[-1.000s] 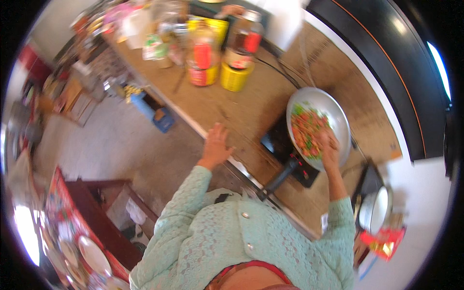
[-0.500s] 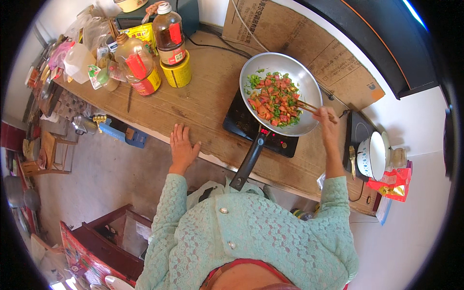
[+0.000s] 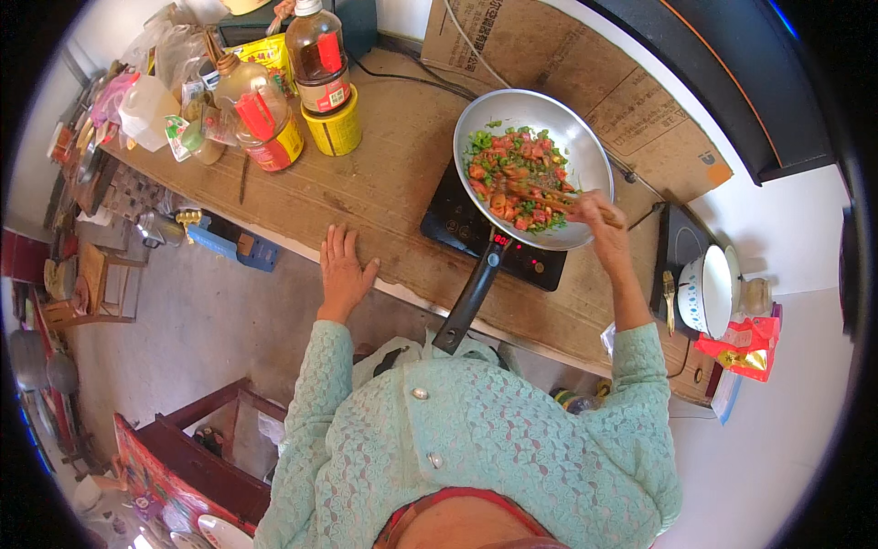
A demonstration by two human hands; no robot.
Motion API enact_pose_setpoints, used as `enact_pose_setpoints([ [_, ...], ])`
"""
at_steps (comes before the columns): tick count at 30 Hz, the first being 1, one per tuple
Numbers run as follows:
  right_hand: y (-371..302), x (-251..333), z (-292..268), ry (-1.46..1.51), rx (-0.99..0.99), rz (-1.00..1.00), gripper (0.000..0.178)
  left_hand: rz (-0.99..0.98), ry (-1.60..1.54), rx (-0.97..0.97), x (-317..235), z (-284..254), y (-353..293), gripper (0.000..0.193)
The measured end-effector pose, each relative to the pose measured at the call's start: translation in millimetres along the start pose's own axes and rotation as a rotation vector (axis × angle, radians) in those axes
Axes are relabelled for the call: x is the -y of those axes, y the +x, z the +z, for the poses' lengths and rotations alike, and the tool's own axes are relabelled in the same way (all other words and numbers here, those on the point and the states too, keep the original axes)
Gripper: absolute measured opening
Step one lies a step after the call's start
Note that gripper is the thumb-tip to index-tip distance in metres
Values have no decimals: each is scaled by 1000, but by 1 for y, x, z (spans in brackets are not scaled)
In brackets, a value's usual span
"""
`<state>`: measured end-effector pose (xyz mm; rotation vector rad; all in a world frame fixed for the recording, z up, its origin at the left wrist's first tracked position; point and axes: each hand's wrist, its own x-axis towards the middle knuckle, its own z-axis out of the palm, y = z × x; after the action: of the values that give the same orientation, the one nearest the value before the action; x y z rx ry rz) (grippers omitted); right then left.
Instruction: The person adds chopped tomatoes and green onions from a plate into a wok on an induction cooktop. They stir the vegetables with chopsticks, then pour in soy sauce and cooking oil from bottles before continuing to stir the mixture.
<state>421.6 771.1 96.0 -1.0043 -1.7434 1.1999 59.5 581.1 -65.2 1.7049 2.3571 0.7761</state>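
Note:
My right hand is closed around a pair of wooden chopsticks. Their tips reach into a silver frying pan, among chopped red pieces and green bits; motion blurs the tips. The pan sits on a black induction cooker with lit red digits. Its black handle points toward me over the table's front edge, and neither hand touches it. Left of the handle, my left hand lies flat on the edge of the wooden table, fingers apart, holding nothing.
At the back left stand a large dark sauce bottle on a yellow tub, and an oil bottle. A cardboard sheet leans behind the pan. To the right are a white enamel pot and a red packet.
The chopsticks and my right hand have shifted left and slightly down, with the tips further into the food. The food is stirred about. My left hand stays on the table edge.

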Motion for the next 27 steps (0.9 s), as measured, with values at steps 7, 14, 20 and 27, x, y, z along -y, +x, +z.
enact_pose_setpoints([
  [7,-20,32,-54,-208,-180,148,26,-15,-4,6,-1,0,-2,64],
  [14,-16,15,24,40,-102,7,29,1,-12,12,-1,-1,2,64],
  [20,-14,37,36,-109,138,-194,26,15,-11,1,0,-2,-1,65],
  [27,-14,16,-16,-135,40,-106,23,34,-2,-2,3,4,0,65],
])
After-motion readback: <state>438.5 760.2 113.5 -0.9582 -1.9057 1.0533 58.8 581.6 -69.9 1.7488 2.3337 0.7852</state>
